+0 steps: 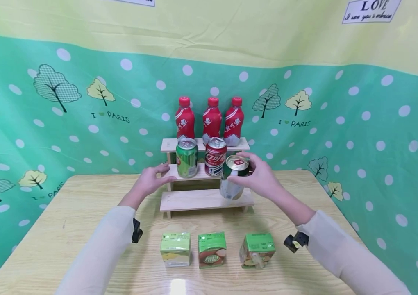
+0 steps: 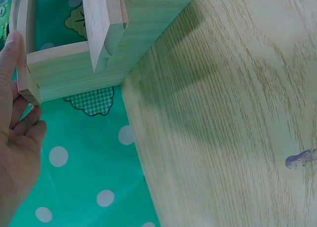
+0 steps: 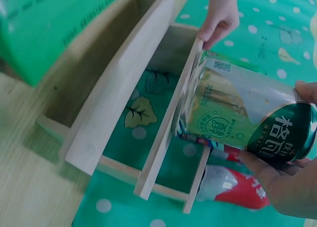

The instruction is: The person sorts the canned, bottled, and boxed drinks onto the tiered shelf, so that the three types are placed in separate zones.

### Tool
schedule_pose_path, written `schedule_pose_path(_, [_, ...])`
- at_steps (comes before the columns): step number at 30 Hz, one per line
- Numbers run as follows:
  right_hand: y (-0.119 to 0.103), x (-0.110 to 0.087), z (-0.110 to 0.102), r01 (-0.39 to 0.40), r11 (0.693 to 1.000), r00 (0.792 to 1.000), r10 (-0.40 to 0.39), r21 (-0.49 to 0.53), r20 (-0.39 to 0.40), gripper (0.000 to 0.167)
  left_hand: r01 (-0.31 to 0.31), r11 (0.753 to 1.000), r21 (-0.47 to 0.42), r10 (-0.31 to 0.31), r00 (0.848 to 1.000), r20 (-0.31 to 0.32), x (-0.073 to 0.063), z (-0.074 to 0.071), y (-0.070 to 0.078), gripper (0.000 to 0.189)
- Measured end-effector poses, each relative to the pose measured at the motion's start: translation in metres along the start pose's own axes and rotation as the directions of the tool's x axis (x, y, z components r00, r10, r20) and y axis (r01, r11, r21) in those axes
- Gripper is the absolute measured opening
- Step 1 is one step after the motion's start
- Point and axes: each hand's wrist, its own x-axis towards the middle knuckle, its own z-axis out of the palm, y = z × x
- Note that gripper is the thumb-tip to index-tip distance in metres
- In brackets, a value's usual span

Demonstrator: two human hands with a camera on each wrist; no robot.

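Note:
My right hand [image 1: 264,180] grips a dark green and silver-white drink can [image 1: 231,189] around its upper part. The can is upright near the right end of the three-tier wooden stand [image 1: 190,200]; in the right wrist view its lower end is close to the middle board, and contact cannot be told. With my left hand [image 1: 149,180] I hold the left end of the middle board, thumb above and fingers below, as the left wrist view shows. On that board stand a green can [image 1: 187,159] and a red cola can [image 1: 215,157], side by side.
Three red-labelled bottles [image 1: 212,119] stand on the top board. In front of the stand, three small green drink cartons [image 1: 212,252] form a row on the wood-grain table [image 1: 98,205]. A green and yellow patterned cloth [image 1: 120,94] hangs behind and at the sides.

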Motion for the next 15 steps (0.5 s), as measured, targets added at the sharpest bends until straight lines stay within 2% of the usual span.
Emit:
schedule_pose_path(6, [0.002,0.01,-0.01,-0.042,0.999,0.998,0.041,-0.029,-0.04,0.08,0.001,1.0,-0.004,-0.001,1.0,0.001,-0.001,-0.001,0.001,0.072])
schedule_pose_path(15, [0.005,0.027,-0.018,-0.056,0.997,0.993,0.05,-0.057,-0.107,0.081,-0.01,1.0,0.002,0.01,1.0,-0.003,-0.002,-0.002,0.002,0.073])
